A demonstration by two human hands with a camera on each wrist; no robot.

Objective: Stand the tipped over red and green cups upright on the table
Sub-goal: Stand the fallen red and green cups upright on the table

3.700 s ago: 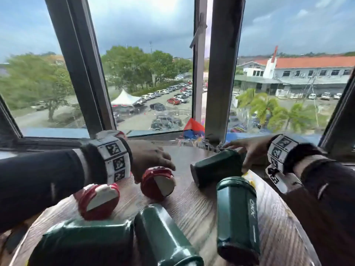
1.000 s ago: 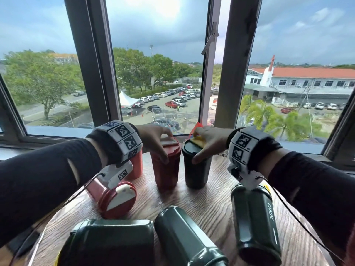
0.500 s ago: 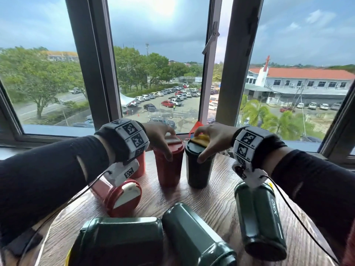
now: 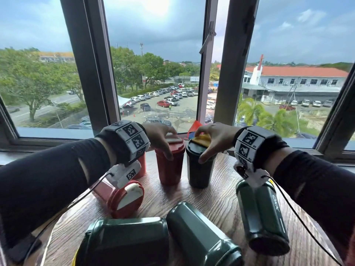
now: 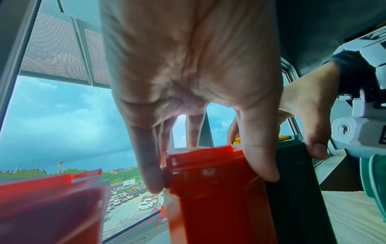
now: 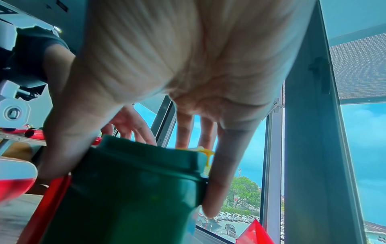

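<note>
1. Cups at centre frame: the left hand (image 4: 160,138) grips the rim of the upright red cup (image 4: 170,166) from above, thumb and fingers curled round its lid; the right hand (image 4: 212,140) clamps the upright green cup (image 4: 199,169) the same way.
2. Those two stand just beside each other near the window sill. Release either one with a sideways drag and it could knock its neighbour over.
3. Another red cup (image 4: 141,166) stands upright behind the left wrist, partly hidden. An elbow swing back could clip it.
4. Lower frame, work remains: one tipped red cup (image 4: 123,198) and three tipped green cups (image 4: 124,242) (image 4: 199,239) (image 4: 263,215) lie on the wooden table (image 4: 217,204).
5. Round bodies on their sides look ready to roll; the right-hand one lies near the table edge, under the dangling wrist cable.
6. Cable snag there is my biggest worry.
</note>
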